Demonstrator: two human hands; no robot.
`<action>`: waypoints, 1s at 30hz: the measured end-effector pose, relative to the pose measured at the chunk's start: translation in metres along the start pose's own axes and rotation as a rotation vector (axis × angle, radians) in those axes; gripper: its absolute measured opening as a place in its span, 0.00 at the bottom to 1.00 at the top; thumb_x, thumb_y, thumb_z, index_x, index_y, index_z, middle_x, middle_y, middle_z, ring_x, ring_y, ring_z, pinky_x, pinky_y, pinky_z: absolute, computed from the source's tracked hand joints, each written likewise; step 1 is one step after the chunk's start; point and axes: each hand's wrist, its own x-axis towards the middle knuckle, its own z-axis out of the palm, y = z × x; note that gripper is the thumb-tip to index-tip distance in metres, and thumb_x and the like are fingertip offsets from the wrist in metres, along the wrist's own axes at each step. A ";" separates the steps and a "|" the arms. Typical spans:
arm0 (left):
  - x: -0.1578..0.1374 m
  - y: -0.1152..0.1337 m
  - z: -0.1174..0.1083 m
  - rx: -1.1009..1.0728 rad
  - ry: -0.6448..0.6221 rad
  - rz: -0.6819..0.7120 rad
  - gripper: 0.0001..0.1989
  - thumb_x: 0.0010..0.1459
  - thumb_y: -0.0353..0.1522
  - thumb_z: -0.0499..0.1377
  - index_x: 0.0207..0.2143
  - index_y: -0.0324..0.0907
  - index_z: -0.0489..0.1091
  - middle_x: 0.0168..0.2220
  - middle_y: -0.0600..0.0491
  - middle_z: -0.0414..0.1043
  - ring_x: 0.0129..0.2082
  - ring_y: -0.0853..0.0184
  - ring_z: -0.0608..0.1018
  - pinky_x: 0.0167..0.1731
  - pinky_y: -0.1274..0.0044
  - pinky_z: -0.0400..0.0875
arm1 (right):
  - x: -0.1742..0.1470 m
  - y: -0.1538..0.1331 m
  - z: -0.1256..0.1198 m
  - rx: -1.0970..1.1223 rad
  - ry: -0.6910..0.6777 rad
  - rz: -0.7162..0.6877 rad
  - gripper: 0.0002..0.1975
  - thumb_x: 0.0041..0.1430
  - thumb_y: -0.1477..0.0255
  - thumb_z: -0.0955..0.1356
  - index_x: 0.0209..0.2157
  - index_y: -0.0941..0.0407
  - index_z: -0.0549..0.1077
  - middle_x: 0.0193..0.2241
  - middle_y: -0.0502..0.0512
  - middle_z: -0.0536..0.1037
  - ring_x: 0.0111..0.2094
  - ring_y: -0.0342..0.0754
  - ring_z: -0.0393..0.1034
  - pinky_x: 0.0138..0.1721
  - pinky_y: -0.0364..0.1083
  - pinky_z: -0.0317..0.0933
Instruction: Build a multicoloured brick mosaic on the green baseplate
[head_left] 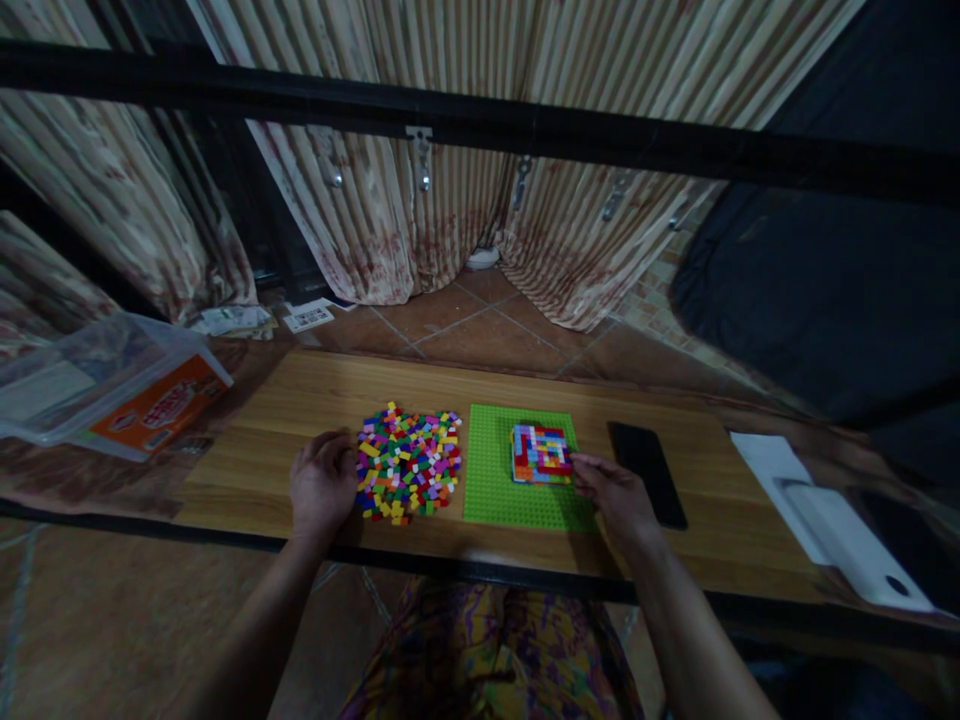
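A loose heap of small multicoloured toy building bricks (411,465) lies on the wooden table. At its left edge rests my left hand (324,482), its fingers curled in; whatever they may hold is hidden. To the right of the heap is a green studded baseplate (491,490). A low rectangular build of mixed red, blue, white, yellow and orange bricks (540,455) sits on its upper right part. My right hand (613,492) is at the right side of this build, thumb and fingertips pinched together. Anything between them is too small and dark to name.
A black phone (649,473) lies just right of the baseplate, near my right hand. Farther right are a white device (855,545) and white paper (769,460). A clear plastic box (142,345) with an orange label stands at the left. A dark bar (480,115) crosses beyond the table.
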 end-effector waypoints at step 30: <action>0.000 -0.002 0.001 0.001 0.012 0.017 0.12 0.56 0.33 0.52 0.36 0.41 0.74 0.43 0.46 0.75 0.44 0.57 0.75 0.48 0.66 0.69 | 0.003 0.004 0.009 -0.063 0.060 -0.016 0.19 0.34 0.62 0.76 0.29 0.58 0.80 0.20 0.51 0.76 0.21 0.43 0.66 0.21 0.41 0.59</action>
